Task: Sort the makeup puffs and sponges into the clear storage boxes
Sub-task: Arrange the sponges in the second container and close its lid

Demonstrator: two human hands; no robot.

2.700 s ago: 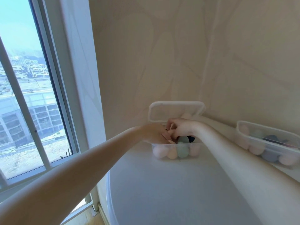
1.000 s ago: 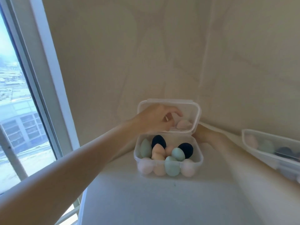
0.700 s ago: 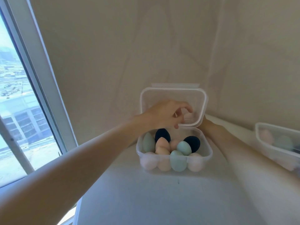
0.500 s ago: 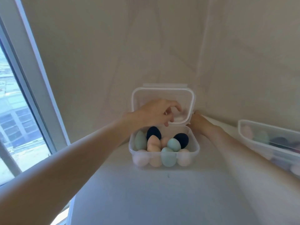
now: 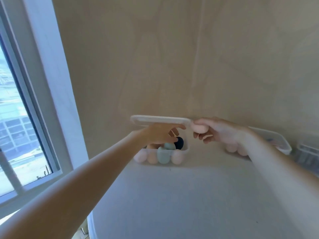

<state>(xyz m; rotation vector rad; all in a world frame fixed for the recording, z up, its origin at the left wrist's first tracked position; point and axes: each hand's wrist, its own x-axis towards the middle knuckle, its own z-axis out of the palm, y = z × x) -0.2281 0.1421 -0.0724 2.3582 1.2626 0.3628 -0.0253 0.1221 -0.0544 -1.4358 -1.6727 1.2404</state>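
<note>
A small clear storage box [image 5: 185, 151] stands on the white table by the wall, filled with several egg-shaped sponges in pink, peach, mint and navy. Its hinged lid [image 5: 160, 119] hovers almost level above it, seen edge-on. My left hand [image 5: 160, 135] is under the lid's front edge, fingers curled on it. My right hand [image 5: 221, 133] is just right of the lid, pinching a pale pink sponge [image 5: 200, 129] at lid height. A second clear box [image 5: 276, 141] with sponges sits behind my right forearm, blurred and partly hidden.
The round white table [image 5: 189, 195] meets a beige wall [image 5: 172, 66] at the back. A window [image 5: 20, 118] with a white frame fills the left. Something grey and blurred [image 5: 307, 153] lies at the far right edge.
The lid has swung from upright down to nearly level under my left hand. My right hand came out from behind the box, now holding the pink sponge that lay there.
</note>
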